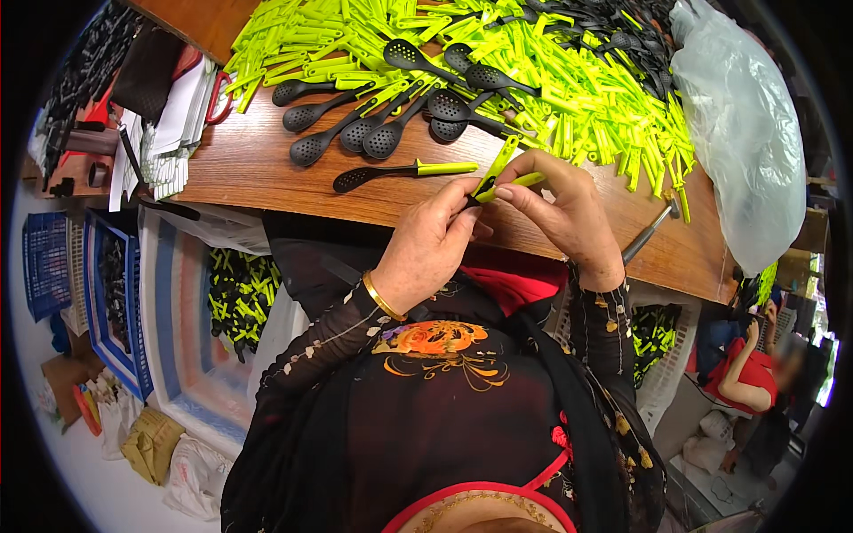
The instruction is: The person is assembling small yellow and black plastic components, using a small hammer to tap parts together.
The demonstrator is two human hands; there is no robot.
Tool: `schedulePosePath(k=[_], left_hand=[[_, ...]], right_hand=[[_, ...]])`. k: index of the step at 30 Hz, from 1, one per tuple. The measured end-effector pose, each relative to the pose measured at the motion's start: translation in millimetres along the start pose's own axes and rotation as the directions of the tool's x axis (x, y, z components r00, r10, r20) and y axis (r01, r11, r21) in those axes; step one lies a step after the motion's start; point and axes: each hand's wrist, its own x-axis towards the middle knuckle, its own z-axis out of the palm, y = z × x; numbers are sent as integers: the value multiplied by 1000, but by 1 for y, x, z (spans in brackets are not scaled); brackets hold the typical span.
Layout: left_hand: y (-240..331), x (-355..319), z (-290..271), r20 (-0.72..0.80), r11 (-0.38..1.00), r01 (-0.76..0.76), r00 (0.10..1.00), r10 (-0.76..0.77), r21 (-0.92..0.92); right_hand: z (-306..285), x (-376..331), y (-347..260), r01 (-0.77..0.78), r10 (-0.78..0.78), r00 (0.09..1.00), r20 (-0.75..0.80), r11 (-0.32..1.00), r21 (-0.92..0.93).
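I note my left hand (426, 244) and right hand (564, 209) both pinched closed on one yellow-green handle piece (499, 178), held above the near tabletop (249, 169) edge, apparently for close fitting, finished black slotted spoons (373, 124) laid aside far left.

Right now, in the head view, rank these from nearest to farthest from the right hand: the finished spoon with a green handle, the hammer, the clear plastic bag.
From the right hand:
1. Hammer, just to its right on the table.
2. Finished spoon with green handle, lying to its left.
3. Clear plastic bag, far right of the table.
The first two are fairly close to call.
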Motion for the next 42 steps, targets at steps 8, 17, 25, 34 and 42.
schedulePosePath(k=[8,17,25,34,42], left_hand=[[9,0,-5,10,993,20,1000,-21,116],[-10,1,7,-204,931,-263,926,317,252],[-5,4,5,-214,957,-232,940,267,176],[-1,12,0,-1,753,-148,981,193,642],[8,18,-9,-19,591,-251,911,411,766]], right_hand=[[8,3,11,40,-37,997,-65,998,44],[42,-2,20,-23,128,974,-185,874,486],[69,-1,34,85,121,969,-217,656,750],[17,-24,67,-260,301,953,41,739,621],[21,-17,81,-160,190,962,-194,974,164]])
